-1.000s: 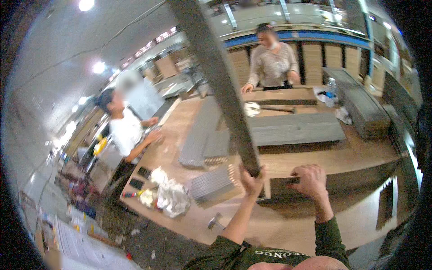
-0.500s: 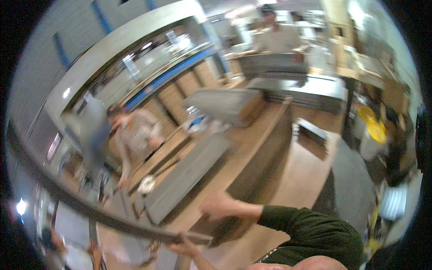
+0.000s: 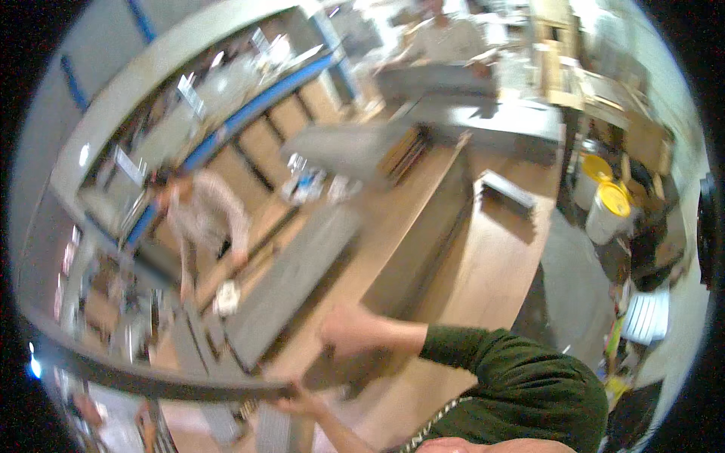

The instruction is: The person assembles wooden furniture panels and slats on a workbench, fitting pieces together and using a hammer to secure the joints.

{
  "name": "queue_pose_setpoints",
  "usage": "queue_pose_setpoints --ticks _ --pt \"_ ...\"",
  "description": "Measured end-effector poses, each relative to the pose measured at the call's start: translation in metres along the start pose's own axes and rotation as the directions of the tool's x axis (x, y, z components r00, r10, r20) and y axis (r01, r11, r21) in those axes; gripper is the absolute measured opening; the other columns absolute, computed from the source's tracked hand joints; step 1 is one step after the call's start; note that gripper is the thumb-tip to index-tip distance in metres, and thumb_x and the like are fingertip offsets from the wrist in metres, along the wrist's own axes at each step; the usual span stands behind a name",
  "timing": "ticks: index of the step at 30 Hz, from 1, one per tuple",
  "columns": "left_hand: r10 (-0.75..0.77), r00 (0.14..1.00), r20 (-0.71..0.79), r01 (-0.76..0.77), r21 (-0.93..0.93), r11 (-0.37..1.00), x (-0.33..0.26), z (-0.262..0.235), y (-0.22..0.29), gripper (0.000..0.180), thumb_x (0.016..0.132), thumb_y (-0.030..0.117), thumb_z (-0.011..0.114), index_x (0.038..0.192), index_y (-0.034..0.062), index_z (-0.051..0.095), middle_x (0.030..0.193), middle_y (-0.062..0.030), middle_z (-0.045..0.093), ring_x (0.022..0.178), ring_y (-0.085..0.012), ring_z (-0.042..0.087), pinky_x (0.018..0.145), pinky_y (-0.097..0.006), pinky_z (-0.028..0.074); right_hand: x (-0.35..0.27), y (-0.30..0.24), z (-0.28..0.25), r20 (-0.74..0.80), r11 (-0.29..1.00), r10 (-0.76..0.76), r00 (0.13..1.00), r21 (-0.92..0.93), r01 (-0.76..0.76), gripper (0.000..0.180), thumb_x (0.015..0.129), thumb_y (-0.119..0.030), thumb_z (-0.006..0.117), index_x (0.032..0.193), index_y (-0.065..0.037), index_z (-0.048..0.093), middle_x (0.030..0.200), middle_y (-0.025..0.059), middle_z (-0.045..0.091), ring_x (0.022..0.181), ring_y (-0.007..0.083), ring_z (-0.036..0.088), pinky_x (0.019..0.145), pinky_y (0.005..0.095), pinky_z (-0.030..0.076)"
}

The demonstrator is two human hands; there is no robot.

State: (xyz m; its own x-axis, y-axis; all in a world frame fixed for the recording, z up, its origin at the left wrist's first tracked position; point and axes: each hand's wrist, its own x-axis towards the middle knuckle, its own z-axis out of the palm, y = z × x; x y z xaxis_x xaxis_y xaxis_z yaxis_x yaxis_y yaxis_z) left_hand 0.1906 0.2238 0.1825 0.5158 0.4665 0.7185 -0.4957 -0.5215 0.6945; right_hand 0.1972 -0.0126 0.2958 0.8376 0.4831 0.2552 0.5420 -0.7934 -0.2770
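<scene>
A long grey strip of board (image 3: 174, 381) runs from the left rim to the lower middle. My left hand (image 3: 300, 402) grips its near end. My right hand (image 3: 351, 330), with a dark green sleeve behind it, is over the bench beside a long brown board (image 3: 423, 253) standing on edge. Motion smears its fingers, so I cannot make out whether it touches that board. Just beyond that hand lies a wide grey panel (image 3: 298, 283) on the wooden bench top (image 3: 498, 272).
Across the bench, a person (image 3: 200, 215) leans over wooden strips; another person (image 3: 445, 38) stands at the far end behind grey panels (image 3: 434, 81). A white bracket-like piece (image 3: 507, 192) sits on the bench. Buckets with yellow lids (image 3: 612, 200) are on the floor at right.
The view has turned, shifting the scene left and slightly up. The grey strip's far end now sits lower at the left rim, still in my left hand. The person across the bench looks more upright.
</scene>
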Motion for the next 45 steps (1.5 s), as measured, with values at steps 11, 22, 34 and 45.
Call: queue_pose_setpoints --ticks 11,22,34,45 --pt "-0.076 0.996 0.041 0.077 -0.023 0.997 -0.009 0.028 0.076 0.062 0.072 0.024 0.079 0.117 -0.0020 0.046 0.106 -0.0107 0.053 0.094 -0.0199 0.053 0.080 -0.032 0.047 -0.020 0.015 -0.024 0.117 0.995 0.084 0.990 -0.068 -0.076 0.028 0.065 -0.033 0.070 0.085 -0.013 0.068 0.082 0.0088 0.067 0.079 0.0295 0.063 0.068 0.0427 0.050" --pt "-0.195 0.967 0.161 0.224 -0.185 0.957 0.055 -0.006 0.089 0.066 0.076 0.023 0.074 0.128 0.0006 0.040 0.105 -0.0133 0.057 0.079 -0.0190 0.057 0.068 -0.030 0.050 -0.015 0.016 -0.006 0.082 0.998 0.041 0.996 -0.060 -0.036 0.019 0.063 -0.024 0.068 0.072 -0.007 0.067 0.071 0.0122 0.064 0.073 0.0302 0.063 0.060 0.0423 0.049" --pt "-0.149 0.754 0.640 0.126 0.082 0.989 0.066 0.019 0.011 0.080 0.060 0.012 0.079 0.129 -0.0017 0.042 0.120 -0.0157 0.051 0.111 -0.0274 0.048 0.096 -0.038 0.038 -0.030 0.008 -0.008 -0.071 0.990 -0.009 0.997 -0.141 -0.001 0.022 0.061 -0.027 0.071 0.069 -0.007 0.067 0.071 0.0121 0.065 0.071 0.0295 0.064 0.062 0.0411 0.049" --pt "-0.020 0.906 0.423 0.074 -0.113 0.991 0.082 0.034 0.108 0.064 0.069 0.015 0.079 0.120 -0.0019 0.043 0.108 -0.0087 0.049 0.094 -0.0183 0.049 0.086 -0.031 0.040 -0.038 0.032 0.011 0.011 0.979 0.124 0.992 -0.166 -0.120 0.012 0.067 -0.021 0.060 0.065 -0.010 0.064 0.072 0.0112 0.065 0.069 0.0317 0.064 0.061 0.0428 0.051"
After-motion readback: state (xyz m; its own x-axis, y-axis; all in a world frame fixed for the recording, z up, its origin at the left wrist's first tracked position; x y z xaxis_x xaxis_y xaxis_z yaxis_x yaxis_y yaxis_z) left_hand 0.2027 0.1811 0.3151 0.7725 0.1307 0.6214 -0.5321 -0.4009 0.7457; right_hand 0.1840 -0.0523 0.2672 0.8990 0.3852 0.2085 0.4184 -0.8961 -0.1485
